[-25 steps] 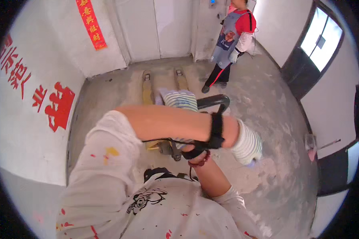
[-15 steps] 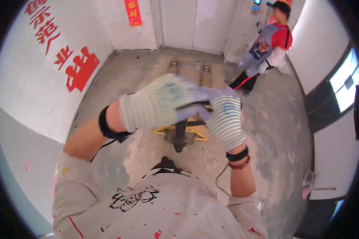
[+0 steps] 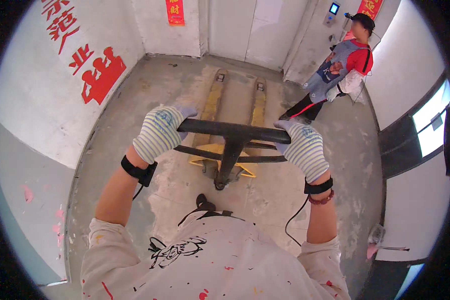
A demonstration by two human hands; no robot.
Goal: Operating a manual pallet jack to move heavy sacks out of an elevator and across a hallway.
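A yellow pallet jack (image 3: 212, 106) stands on the floor ahead of me, its two forks pointing away toward the doors. Its black handle (image 3: 230, 131) rises toward me, with a crossbar on top and a curved lower bar. My left hand (image 3: 161, 131), in a striped knit glove, is wrapped round the left end of the crossbar. At the right end, my right hand (image 3: 305, 147) grips in a matching glove. Both wrists wear black bands with cables, and the right one also has a dark red bracelet. No load lies on the forks.
Beyond the forks are pale double doors (image 3: 250, 30) with a lit wall panel (image 3: 331, 12) beside them. Another person (image 3: 337, 70) in a red top and apron stands at the right wall. A wall with red characters (image 3: 102, 75) bounds the left side.
My hands were together in front of me, one glove against the other. They have parted and lowered onto the two ends of the pallet jack's handle.
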